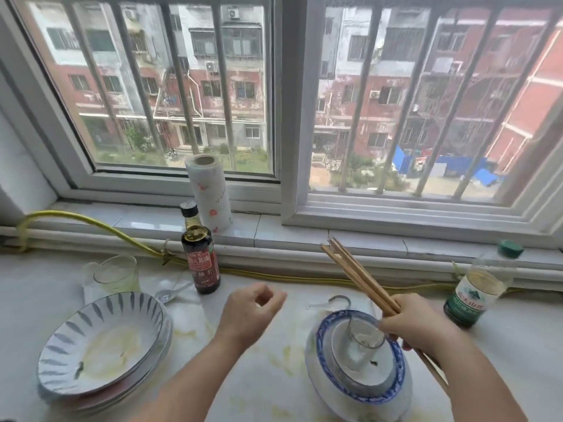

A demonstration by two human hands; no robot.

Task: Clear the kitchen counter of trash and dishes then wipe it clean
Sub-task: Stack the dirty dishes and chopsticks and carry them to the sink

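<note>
Over the near-right bowls (323, 348), the right hand (426, 325) gripped chopsticks (356, 273). The left hand (249, 312) hovered — fingers loosely curled, empty.

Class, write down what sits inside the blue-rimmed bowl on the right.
A smaller grey bowl nests in the blue-rimmed bowl, and a clear glass stands inside that. A dark scrap lies beside the glass. The blue-rimmed bowl's own bottom is covered.

Your left hand (253, 306) is motion-blurred; its fingers are hard to read. Your right hand (417, 324) covers the middle of the brown wooden chopsticks (356, 275). The large white bottom bowl (323, 391) beneath it runs off the lower edge. The stacked plates (146, 388) under the grey-striped bowl (103, 339) show only rims.
</note>
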